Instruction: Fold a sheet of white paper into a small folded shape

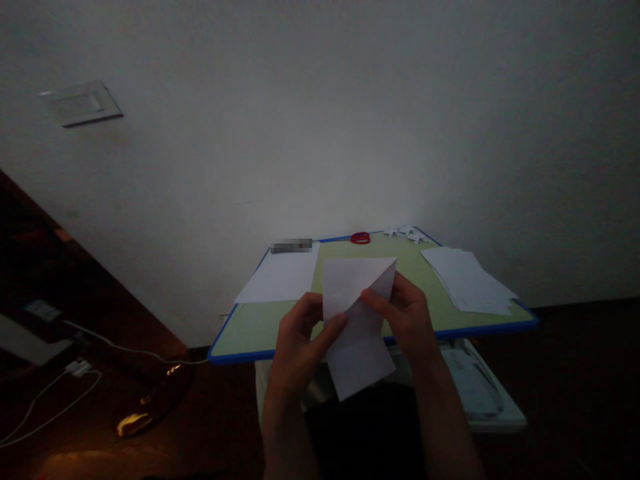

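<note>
A white sheet of paper (357, 353) is held up above the table's near edge, with its upper part folded over along a diagonal crease. My left hand (303, 340) grips its left side, thumb on the front and fingers mostly hidden behind. My right hand (407, 310) pinches the right side, its thumb lying on the diagonal fold near the top right corner. Both hands are closed on the same sheet.
The small table (260, 327) has a pale green top and blue rim. On it lie a large white sheet (283, 277), red-handled scissors (360, 238), white paper cut-outs (407, 233) and a stack of paper (470, 280). A white cable (135, 350) runs at left. The wall stands behind.
</note>
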The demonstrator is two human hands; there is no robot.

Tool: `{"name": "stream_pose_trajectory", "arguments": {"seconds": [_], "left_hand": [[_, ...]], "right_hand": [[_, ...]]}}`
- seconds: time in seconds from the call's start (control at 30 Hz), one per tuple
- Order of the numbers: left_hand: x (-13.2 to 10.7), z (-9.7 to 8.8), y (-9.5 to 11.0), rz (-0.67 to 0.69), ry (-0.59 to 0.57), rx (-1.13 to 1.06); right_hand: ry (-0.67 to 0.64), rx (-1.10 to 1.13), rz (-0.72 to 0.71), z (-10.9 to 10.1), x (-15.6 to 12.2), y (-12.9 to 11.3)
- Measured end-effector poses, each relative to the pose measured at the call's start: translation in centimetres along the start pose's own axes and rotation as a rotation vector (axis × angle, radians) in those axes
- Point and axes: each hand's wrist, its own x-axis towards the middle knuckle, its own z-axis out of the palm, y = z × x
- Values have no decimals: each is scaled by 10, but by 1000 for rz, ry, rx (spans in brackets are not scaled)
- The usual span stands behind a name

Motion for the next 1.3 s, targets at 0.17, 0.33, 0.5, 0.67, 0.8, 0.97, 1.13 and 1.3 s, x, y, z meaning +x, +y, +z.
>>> {"name": "stream_pose_trajectory", "arguments": {"seconds": [0.17,0.33,0.5,0.67,0.8,0.97,1.13,1.3], "left_hand": [[1,0,0,7,38,0],[1,1,0,7,70,5],[2,-1,-1,6,61,2],[3,2,3,33,76,-44],[3,2,3,62,81,-33],[2,0,0,52,59,47],[4,-1,2,30,83,109],[5,-4,3,52,123,265]], "right_hand": [[-15,23,21,-1,0,1],[-27,33,26,-3,0,1],[-27,30,35,-3,1,0],[-25,22,13,-2,1,0],[-17,-36,-9,-1,-2,-6],[-38,-105,-32,-1,-8,-14],[-90,-120,-82,-4,-11,-14],[-129,-130,-117,-5,-13,-15]]}}
